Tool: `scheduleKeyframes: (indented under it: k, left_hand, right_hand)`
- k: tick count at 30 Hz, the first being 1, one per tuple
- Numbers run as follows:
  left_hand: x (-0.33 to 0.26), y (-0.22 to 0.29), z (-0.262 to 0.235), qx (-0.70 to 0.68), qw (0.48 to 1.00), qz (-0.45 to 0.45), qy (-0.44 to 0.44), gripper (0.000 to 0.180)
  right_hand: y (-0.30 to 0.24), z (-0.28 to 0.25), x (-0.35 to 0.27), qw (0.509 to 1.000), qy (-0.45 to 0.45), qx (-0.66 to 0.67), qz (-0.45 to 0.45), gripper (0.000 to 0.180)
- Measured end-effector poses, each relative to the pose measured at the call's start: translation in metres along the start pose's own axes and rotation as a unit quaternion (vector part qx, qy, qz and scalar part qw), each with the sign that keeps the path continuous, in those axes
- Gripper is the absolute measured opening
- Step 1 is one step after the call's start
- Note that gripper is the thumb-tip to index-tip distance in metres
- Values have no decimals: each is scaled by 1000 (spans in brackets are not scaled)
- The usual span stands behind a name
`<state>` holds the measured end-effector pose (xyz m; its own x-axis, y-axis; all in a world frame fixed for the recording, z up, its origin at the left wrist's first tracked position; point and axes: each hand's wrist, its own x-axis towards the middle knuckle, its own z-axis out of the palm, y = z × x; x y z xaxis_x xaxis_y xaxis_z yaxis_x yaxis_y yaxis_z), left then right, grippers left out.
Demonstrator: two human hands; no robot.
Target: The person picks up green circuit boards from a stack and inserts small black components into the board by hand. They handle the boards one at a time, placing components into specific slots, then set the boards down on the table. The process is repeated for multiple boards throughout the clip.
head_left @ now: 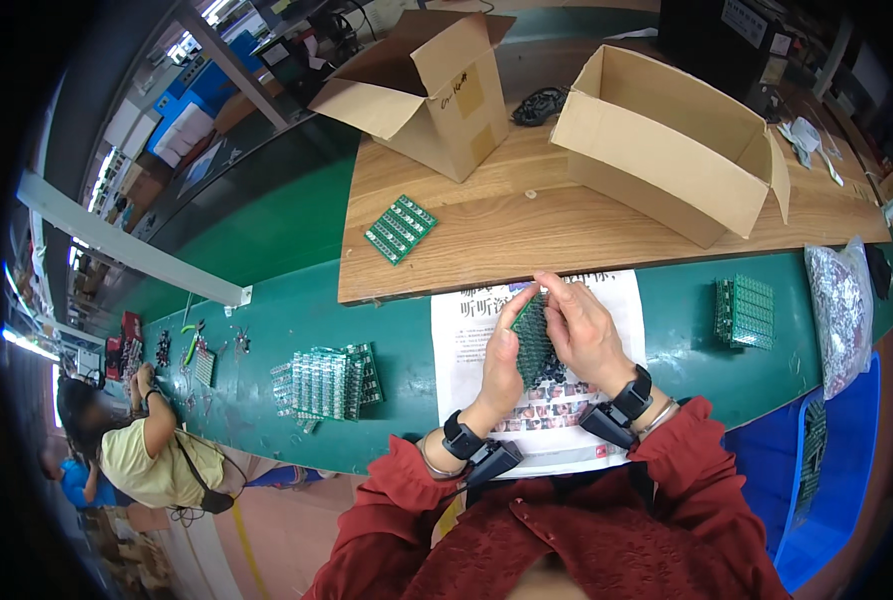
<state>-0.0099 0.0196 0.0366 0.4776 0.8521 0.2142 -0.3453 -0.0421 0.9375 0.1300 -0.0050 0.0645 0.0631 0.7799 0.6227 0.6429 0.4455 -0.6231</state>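
One or more green circuit boards (532, 345), how many I cannot tell, stand on edge between the palms, over the newspaper (455, 350) at the centre of the green worktop (421, 440). The left hand (502, 370) supports one side, its thumb upward; the right hand (584, 335) lies along the other with fingers nearly straight, so the grip is narrow around the boards. Small dark parts (554, 378) lie on the paper just beneath.

At 12 o'clock the fingertips reach, in this view, to the near edge of a raised wooden panel (506, 240). Green surface separates the paper from a board pile (326, 385) at 9 o'clock and a neater stack (744, 312) at 3, near the wood's edge. Beyond that stack, a clear bag (841, 315) lies at the worktop's rim, with a blue bin (856, 480) at 4 o'clock.

On the wood, a single board (401, 229) sits at 10, an open carton (466, 120) at 11 and another (656, 150) at 1.

Large black headline characters, partly covered, top the newspaper; the 11 o'clock carton bears handwriting, and dark equipment (711, 45) at 1 carries a pale label.
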Motion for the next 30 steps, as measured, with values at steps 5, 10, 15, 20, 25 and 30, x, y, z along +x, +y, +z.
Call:
scheduleKeyframes:
  k: [5,10,15,20,25,30]
  left_hand:
    - [-1,3,0,12,1000,3,-2,72]
    - [2,16,5,-140,987,-81,-1,72]
    - [1,15,6,-115,990,-73,-20,74]
    - [1,14,4,-86,994,-55,-27,73]
    - [3,21,4,122,990,39,-54,74]
    - [0,19,4,110,993,16,-51,74]
  right_hand:
    - [-3,-5,1,1000,-6,19,-18,56]
    - [-3,-1,-3,987,41,121,101,51]
    - [-1,-5,1,993,30,92,66,52]
    - [1,-6,4,997,15,61,32,55]
    - [-3,-11,7,999,10,-39,-32,59]
    - [-4,-16,9,996,-8,-50,-66,62]
